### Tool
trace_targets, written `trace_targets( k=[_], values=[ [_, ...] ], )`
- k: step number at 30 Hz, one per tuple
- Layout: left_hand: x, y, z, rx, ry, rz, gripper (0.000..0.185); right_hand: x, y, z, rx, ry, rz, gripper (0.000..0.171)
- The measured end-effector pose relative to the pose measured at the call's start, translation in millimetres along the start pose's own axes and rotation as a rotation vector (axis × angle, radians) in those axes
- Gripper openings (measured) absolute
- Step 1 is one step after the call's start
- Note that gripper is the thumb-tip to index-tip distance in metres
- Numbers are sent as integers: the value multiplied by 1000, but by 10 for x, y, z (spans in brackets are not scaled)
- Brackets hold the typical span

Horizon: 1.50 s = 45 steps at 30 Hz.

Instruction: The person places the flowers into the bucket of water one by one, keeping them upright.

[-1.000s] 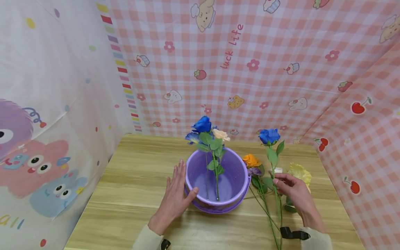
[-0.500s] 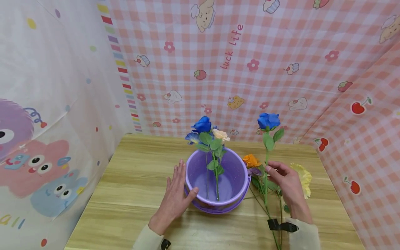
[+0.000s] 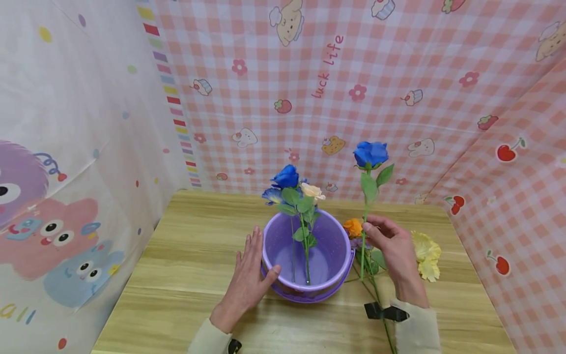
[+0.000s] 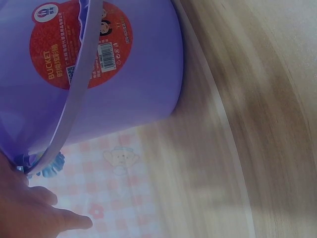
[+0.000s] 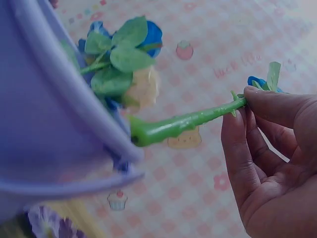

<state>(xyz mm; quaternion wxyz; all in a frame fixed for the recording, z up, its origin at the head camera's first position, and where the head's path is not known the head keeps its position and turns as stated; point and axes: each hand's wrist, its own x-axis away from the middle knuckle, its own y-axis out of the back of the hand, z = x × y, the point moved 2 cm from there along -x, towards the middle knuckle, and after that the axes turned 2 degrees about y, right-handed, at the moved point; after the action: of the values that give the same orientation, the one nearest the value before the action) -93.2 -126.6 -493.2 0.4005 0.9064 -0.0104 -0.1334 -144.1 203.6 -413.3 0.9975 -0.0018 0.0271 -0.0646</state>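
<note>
A purple bucket [image 3: 329, 282] stands mid-table with two blue roses [image 3: 285, 176] and a cream rose [image 3: 313, 191] upright in it. My left hand [image 3: 249, 275] lies flat against the bucket's left wall, thumb on the rim; the left wrist view shows the bucket [image 4: 143, 64] with its red label. My right hand [image 3: 391, 241] pinches the green stem [image 5: 183, 123] of another blue rose [image 3: 370, 153] and holds it upright, clear of the table, just right of the bucket.
An orange flower [image 3: 353, 227], a small purple flower [image 3: 356, 243] and yellow flowers [image 3: 427, 254] lie on the wooden table [image 3: 185, 255] right of the bucket. Patterned pink and white curtains close in the table on three sides.
My right hand has lifted the blue rose off the table and carried it up and left toward the bucket. The left hand and the bucket have stayed still.
</note>
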Motion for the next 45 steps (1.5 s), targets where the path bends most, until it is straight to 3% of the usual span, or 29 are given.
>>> trace_targets(
  k=[13,23,34,38,45],
  values=[
    [7,-1,10,-6,-10,-6,93,-41,-277,143,-39,71,19,31],
    [3,5,4,-13,-1,6,93,-108,-450,32,-49,82,54,32],
    [3,-10,16,-8,-18,-12,93,-70,-577,-85,74,32,92,29],
    [3,-9,12,-3,-12,-6,93,-48,-616,-113,140,52,95,26],
    [6,-9,8,0,-4,-2,93,-12,-670,-123,414,149,67,18]
  ],
)
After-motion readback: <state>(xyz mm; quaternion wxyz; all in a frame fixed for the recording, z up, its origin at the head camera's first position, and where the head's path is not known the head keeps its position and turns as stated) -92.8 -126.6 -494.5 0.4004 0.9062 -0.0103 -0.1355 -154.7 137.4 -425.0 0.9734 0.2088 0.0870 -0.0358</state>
